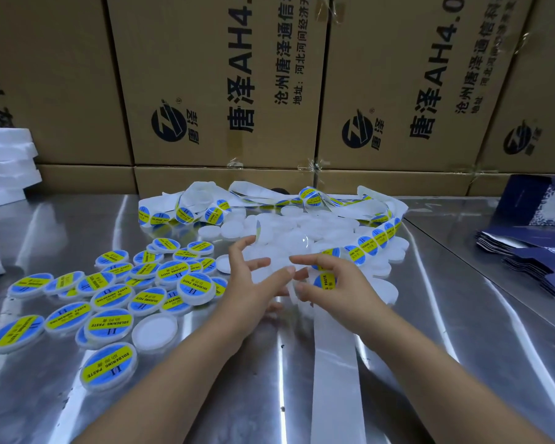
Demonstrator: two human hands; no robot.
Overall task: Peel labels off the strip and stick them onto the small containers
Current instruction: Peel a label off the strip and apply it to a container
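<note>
Running lengthwise near-to-far, strip [333, 373]; label [324, 281] prob. in R fingers [311, 291].

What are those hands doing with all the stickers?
A person is sticking labels on little tubs. The right hand grips the white paper label strip at a round blue-and-yellow label. The left hand reaches in beside it, toward something white and blurred; whether it holds it is unclear. Already labelled round white plastic containers lie piled on the left of the shiny metal table, and plain white ones wait farther back.
</note>
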